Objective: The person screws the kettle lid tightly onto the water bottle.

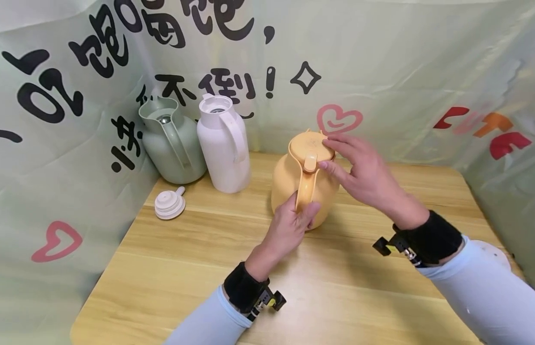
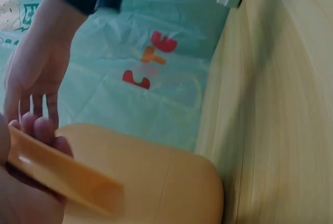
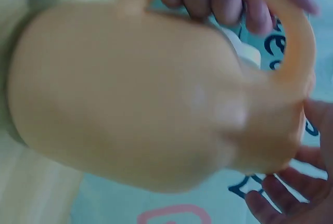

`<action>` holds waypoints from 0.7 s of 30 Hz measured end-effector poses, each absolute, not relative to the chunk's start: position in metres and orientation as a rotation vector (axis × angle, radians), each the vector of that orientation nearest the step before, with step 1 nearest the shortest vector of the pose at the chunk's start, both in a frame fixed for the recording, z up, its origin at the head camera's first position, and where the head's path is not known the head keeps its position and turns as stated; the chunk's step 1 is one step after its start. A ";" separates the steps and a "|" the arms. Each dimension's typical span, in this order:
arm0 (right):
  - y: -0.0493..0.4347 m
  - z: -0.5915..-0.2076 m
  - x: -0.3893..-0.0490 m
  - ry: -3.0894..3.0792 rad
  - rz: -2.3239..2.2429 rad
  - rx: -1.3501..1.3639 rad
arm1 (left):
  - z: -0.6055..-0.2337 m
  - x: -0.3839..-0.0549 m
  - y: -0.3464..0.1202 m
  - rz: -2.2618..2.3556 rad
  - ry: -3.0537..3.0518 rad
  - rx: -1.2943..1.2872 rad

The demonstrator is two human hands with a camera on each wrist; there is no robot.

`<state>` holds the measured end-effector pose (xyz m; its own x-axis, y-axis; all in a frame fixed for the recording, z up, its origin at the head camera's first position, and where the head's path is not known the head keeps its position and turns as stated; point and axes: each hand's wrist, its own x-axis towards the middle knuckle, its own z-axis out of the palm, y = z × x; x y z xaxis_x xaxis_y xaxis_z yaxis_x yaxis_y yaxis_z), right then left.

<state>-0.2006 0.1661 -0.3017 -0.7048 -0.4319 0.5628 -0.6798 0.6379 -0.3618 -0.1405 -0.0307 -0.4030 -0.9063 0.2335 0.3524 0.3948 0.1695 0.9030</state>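
Observation:
An orange thermos jug [image 1: 282, 184] stands on the wooden table, its round lid [image 1: 312, 143] seated on the mouth. My left hand [image 1: 286, 227] grips the jug's handle [image 1: 306, 189] from the near side; the left wrist view shows the fingers curled round that handle [image 2: 62, 174]. At the lid's right edge is my right hand [image 1: 368, 175], thumb beside the lid's tab and fingers on the far rim. In the right wrist view, the thumb and fingertips of that hand [image 3: 307, 182] touch the top end of the jug [image 3: 130, 94] on opposite sides.
A grey-green jug [image 1: 181, 153] and a white jug [image 1: 224, 148], both without lids, stand at the back left. A white lid [image 1: 169, 203] lies in front of them. Another white object [image 1: 495, 254] is partly hidden by the right sleeve. A printed cloth [image 1: 401, 57] surrounds the table.

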 end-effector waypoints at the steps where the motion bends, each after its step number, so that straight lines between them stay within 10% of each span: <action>1: 0.165 -0.306 -0.197 -2.415 0.812 0.848 | -0.403 -0.139 -0.033 -1.809 -2.328 -0.613; 21: 0.135 -0.355 -0.136 -2.547 1.374 0.613 | -0.410 -0.128 -0.077 -1.511 -2.465 -0.492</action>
<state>-0.1359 0.1346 -0.3549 -0.8980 -0.2694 0.3480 -0.4387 0.4868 -0.7554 -0.1278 -0.0771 -0.4099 -0.9227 0.1719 0.3451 0.3855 0.4191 0.8220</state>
